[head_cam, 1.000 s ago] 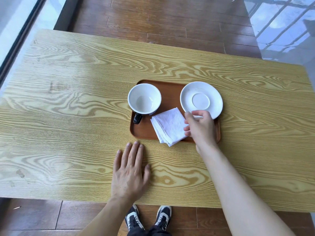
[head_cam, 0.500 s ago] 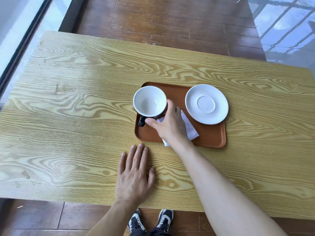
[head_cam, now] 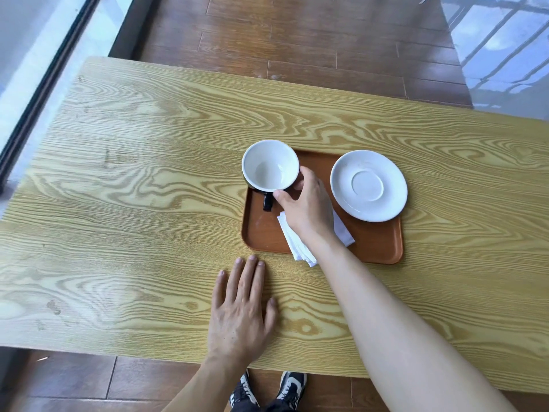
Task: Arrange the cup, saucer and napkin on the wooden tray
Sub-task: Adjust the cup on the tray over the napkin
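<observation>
A brown wooden tray (head_cam: pixel 377 248) lies on the table. At its far left corner is the cup (head_cam: pixel 269 168), white inside and black outside, its handle pointing toward me. My right hand (head_cam: pixel 309 206) grips the cup's right side, thumb at the near rim and fingers at the far side. A white saucer (head_cam: pixel 368 185) rests on the tray's far right part. The folded white napkin (head_cam: pixel 297 245) lies under my right wrist, its near corner hanging over the tray's front edge. My left hand (head_cam: pixel 242 313) lies flat on the table, fingers spread.
The light wood-grain table (head_cam: pixel 133 203) stretches wide to the left and right of the tray. Its near edge runs just above my shoes (head_cam: pixel 267 391). A dark plank floor lies beyond, with a window frame at the far left.
My right hand left the saucer's edge, crossed left over the napkin and closed around the cup. The cup has shifted slightly toward the tray's far left corner. The left hand stayed flat.
</observation>
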